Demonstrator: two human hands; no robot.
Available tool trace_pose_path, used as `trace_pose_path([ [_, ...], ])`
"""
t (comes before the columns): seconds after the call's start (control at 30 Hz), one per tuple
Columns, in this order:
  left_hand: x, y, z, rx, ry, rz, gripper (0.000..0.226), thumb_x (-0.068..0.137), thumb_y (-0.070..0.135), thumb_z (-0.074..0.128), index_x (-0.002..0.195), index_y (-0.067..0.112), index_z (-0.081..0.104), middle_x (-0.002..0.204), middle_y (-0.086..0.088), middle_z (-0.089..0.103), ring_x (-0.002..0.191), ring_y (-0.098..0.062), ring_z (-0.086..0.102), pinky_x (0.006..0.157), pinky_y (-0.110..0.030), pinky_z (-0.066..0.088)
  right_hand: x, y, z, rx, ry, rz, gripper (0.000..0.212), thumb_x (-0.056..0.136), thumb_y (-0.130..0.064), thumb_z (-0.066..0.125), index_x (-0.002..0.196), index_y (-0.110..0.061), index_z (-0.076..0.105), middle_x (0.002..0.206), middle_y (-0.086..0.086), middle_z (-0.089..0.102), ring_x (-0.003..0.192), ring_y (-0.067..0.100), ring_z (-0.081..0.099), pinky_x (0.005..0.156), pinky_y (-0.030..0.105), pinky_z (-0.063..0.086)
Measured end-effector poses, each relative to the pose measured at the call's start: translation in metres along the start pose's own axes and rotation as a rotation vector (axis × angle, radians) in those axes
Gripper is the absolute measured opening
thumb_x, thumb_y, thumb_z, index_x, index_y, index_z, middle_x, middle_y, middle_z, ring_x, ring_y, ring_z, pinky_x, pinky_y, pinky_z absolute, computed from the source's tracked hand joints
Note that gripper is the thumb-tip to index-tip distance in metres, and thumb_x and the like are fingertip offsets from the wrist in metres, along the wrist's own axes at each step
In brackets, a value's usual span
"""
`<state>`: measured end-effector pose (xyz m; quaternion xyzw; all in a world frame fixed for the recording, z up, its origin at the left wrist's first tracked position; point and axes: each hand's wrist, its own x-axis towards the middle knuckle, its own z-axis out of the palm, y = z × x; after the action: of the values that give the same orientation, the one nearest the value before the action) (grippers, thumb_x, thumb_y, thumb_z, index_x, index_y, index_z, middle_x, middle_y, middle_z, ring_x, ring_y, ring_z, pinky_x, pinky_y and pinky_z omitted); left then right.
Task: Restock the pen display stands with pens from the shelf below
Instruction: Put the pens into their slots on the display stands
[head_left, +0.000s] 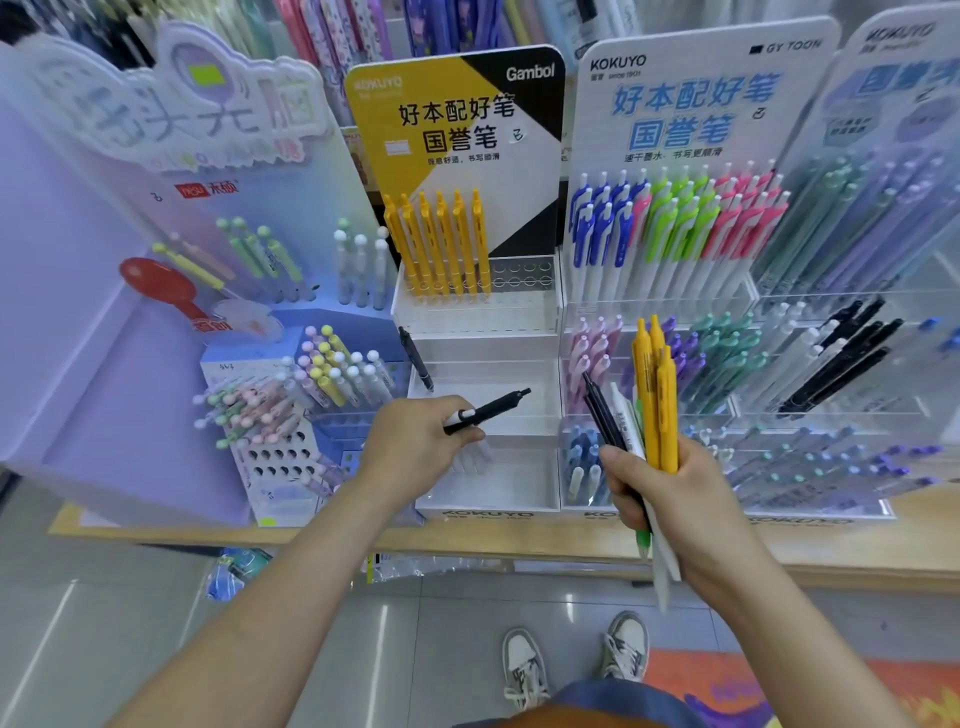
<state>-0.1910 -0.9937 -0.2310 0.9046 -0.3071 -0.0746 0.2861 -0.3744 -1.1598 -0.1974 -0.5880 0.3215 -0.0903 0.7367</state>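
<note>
Right hand gripping pen bundle, yellow pens upright in white stand

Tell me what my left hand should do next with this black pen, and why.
Probably slot the black pen into the middle tier of the Gambol stand, beside the lone pen leaning there. The left hand holds it just in front of that tier, which holds only that one black pen, while the right hand grips the spare bundle.

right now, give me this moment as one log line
left hand: grips black pen | right hand: grips mixed pen bundle | Gambol stand: lower tiers sparse
</note>
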Motion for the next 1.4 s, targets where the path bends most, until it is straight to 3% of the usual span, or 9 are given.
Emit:
trace_pose_path([
  [0.13,0.000,-0.004,0.009,0.042,-0.040,0.000,0.013,0.081,0.036,0.075,0.085,0.023,0.073,0.049,0.010,0.048,0.052,-0.008,0.048,0.050,-0.021,0.033,0.000,0.001,0.001,-0.002,0.003,-0.007,0.021,0.091,-0.008,0.064,0.077,-0.006,0.048,0.057,0.007,0.049,0.047,0.018,0.039,0.045,0.028,0.035],
  [0.23,-0.001,0.002,0.018,0.155,-0.104,0.077,0.015,0.086,0.036,0.069,0.089,0.022,0.073,0.075,0.005,0.065,0.073,-0.019,0.060,0.060,-0.031,0.041,0.000,0.000,0.003,-0.002,0.004,-0.009,0.022,0.091,-0.007,0.063,0.076,-0.006,0.048,0.058,0.008,0.047,0.047,0.019,0.038,0.045,0.028,0.034],
  [0.4,0.008,0.006,0.023,0.221,-0.073,0.153,0.021,0.090,0.033,0.065,0.101,0.017,0.072,0.101,0.007,0.064,0.087,-0.018,0.059,0.060,-0.026,0.030,0.000,-0.001,0.007,0.006,0.011,-0.003,0.022,0.091,-0.006,0.064,0.075,-0.007,0.048,0.061,0.009,0.049,0.047,0.018,0.039,0.045,0.028,0.035],
  [0.67,0.024,0.003,0.018,0.276,-0.147,0.092,0.025,0.089,0.038,0.064,0.095,0.014,0.069,0.093,0.003,0.061,0.087,-0.018,0.056,0.066,-0.030,0.038,0.001,-0.002,0.011,0.125,-0.019,0.073,0.020,0.091,-0.007,0.062,0.076,-0.006,0.048,0.059,0.007,0.049,0.044,0.016,0.038,0.043,0.024,0.034],
  [0.8,0.026,0.000,0.013,0.255,-0.120,0.073,0.024,0.087,0.037,0.067,0.092,0.014,0.070,0.088,0.002,0.061,0.085,-0.019,0.057,0.065,-0.031,0.039,0.002,-0.003,0.012,0.238,-0.095,0.141,0.022,0.077,-0.019,0.068,0.071,-0.007,0.050,0.060,0.008,0.050,0.045,0.015,0.038,0.044,0.025,0.032],
  [0.97,0.022,0.015,0.020,0.359,-0.202,0.221,0.024,0.090,0.040,0.062,0.097,0.017,0.067,0.097,0.005,0.060,0.091,-0.018,0.057,0.065,-0.029,0.036,0.003,0.000,0.014,0.209,-0.097,0.116,0.025,0.074,-0.024,0.069,0.074,-0.004,0.054,0.066,0.016,0.047,0.046,0.017,0.038,0.046,0.027,0.033],
  [1.1,0.030,0.012,0.014,0.333,-0.163,0.131,0.022,0.089,0.038,0.064,0.096,0.017,0.065,0.096,0.004,0.059,0.091,-0.019,0.056,0.065,-0.030,0.037,0.003,-0.001,0.016,0.202,-0.113,0.110,0.023,0.077,-0.025,0.069,0.067,-0.007,0.057,0.064,0.016,0.044,0.046,0.019,0.038,0.047,0.028,0.033],
  [1.23,0.025,0.007,0.011,0.351,-0.232,0.144,0.026,0.085,0.042,0.067,0.091,0.017,0.064,0.094,0.005,0.057,0.091,-0.018,0.055,0.065,-0.030,0.037,0.003,0.000,0.017,0.207,-0.118,0.122,0.024,0.074,-0.026,0.070,0.063,-0.009,0.058,0.060,0.014,0.044,0.046,0.018,0.038,0.047,0.027,0.034],
  [1.4,0.019,0.007,0.018,0.386,-0.225,0.188,0.028,0.090,0.041,0.062,0.104,0.017,0.066,0.106,0.005,0.056,0.097,-0.020,0.057,0.066,-0.028,0.035,0.003,0.000,0.023,0.226,-0.137,0.129,0.021,0.074,-0.022,0.069,0.062,-0.011,0.057,0.065,0.015,0.045,0.045,0.017,0.038,0.045,0.026,0.034],
])
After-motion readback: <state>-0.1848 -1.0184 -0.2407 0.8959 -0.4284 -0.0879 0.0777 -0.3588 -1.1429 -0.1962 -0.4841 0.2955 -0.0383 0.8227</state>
